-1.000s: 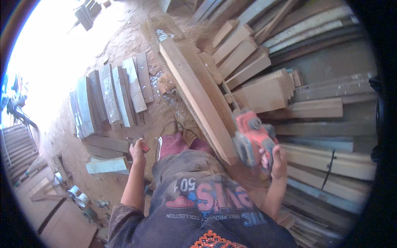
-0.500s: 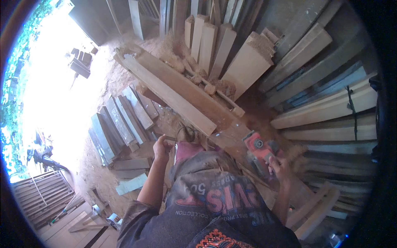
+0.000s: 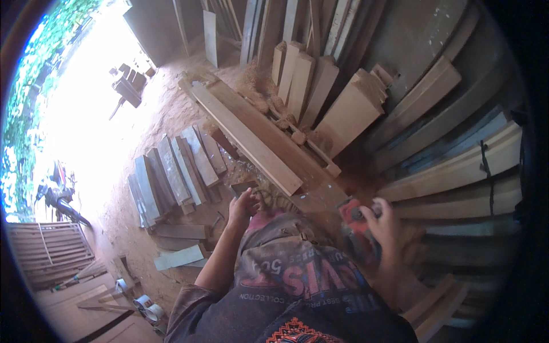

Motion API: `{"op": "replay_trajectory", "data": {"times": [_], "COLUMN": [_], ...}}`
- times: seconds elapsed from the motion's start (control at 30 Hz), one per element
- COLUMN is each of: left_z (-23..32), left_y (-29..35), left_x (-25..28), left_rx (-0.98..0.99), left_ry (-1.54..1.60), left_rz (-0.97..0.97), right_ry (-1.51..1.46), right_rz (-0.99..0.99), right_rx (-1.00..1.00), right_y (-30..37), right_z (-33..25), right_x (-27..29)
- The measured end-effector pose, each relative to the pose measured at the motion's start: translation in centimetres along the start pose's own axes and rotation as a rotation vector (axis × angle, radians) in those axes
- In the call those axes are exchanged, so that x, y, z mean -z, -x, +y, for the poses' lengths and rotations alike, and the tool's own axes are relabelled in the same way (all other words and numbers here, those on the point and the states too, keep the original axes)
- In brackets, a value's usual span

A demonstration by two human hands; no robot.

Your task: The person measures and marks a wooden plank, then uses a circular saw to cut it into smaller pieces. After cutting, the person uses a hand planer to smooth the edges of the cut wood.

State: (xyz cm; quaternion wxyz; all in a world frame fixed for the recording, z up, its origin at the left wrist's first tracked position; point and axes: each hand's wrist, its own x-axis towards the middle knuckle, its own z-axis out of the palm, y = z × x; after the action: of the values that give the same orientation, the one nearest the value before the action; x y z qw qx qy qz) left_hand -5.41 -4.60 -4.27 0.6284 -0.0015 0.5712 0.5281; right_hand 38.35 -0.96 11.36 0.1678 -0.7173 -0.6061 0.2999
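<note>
My left hand (image 3: 245, 204) is closed around a dark, flat, angular piece (image 3: 244, 187) in front of my lap; its exact kind is unclear. On my right, a red and black electric planer (image 3: 355, 214) rests at the near end of the workbench (image 3: 323, 197). Over the planer's top is my right hand (image 3: 384, 223), slightly blurred, its thumb and bent forefinger apart. A long squared timber (image 3: 246, 140) lies along the bench, its near end close to my knees.
Several short boards (image 3: 180, 166) lie side by side on the dusty ground at left. Shavings-topped timbers (image 3: 300, 86) lean behind the bench. Long strapped planks (image 3: 457, 171) are stacked at right. A slatted wooden panel (image 3: 48, 246) and white rolls (image 3: 148, 308) are at lower left.
My right hand has come off the planer's rear grip and moved forward above its top. My left hand has moved inward to the right, with the dark piece turned.
</note>
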Motion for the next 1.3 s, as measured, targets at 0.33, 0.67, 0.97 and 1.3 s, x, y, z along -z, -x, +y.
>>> {"op": "replay_trajectory", "data": {"times": [0.33,0.67,0.97,1.3], "left_z": [-1.6,9.7,18.0,18.3], "left_y": [0.1,8.7,10.3,10.5], "left_x": [-5.3,-11.2,-12.3,-11.5], "left_rx": [0.033,-0.396,-0.571,-0.569], "left_ry": [0.041,0.094,0.172,0.148], "left_rz": [-0.202,-0.401,-0.403,-0.363], "right_ry": [0.053,-0.435,-0.478,-0.507], "right_rz": [-0.208,-0.132,-0.101,-0.069], "right_rx": [0.480,0.801,0.968,1.013], "right_y": [-6.1,-4.3,-7.6,-7.2], "right_z": [-11.5,-24.8,-33.7,-34.3], "right_x": [-18.0,-7.7,-8.5,-9.1]}}
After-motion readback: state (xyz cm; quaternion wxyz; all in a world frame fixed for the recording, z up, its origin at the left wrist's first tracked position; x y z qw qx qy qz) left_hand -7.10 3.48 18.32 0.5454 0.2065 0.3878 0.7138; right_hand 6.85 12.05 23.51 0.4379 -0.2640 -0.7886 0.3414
